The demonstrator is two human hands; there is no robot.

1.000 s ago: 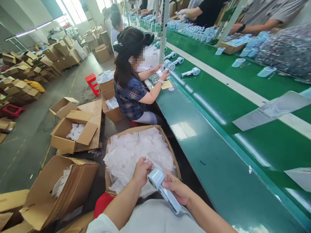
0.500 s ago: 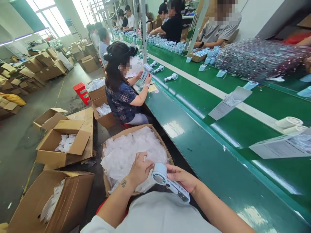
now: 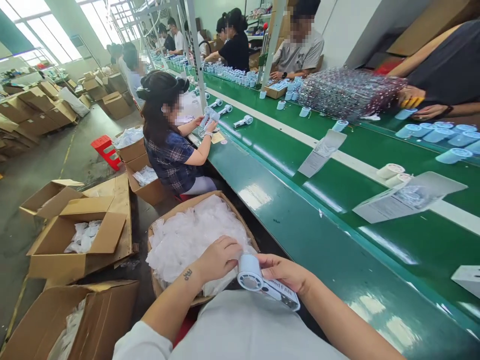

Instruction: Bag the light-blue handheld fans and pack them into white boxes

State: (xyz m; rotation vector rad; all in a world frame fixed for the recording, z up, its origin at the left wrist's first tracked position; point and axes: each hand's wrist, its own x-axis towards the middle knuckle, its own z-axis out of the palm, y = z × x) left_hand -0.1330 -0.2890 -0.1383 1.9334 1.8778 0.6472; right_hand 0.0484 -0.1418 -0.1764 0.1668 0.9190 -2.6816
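A light blue handheld fan (image 3: 250, 272) with a white printed handle lies across my lap side, its round head to the left. My right hand (image 3: 283, 272) grips it where the head meets the handle, thumb on top. My left hand (image 3: 222, 257) is bent beside the left of the fan head, over a box of clear plastic bags (image 3: 198, 235); its fingertips are hidden behind the fan head, so whether they hold anything is unclear.
A green conveyor (image 3: 270, 125) carries fans, blue cylinders and clear packs (image 3: 408, 195). A green ledge (image 3: 300, 225) runs along my right. A seated person (image 3: 172, 150) handles a fan ahead. Open cartons (image 3: 78, 235) stand at left.
The view has turned right. My left hand's fingers have shifted and now lie flatter, partly behind the fan head. The fan stays in my right hand. A person in dark clothing now shows at right.
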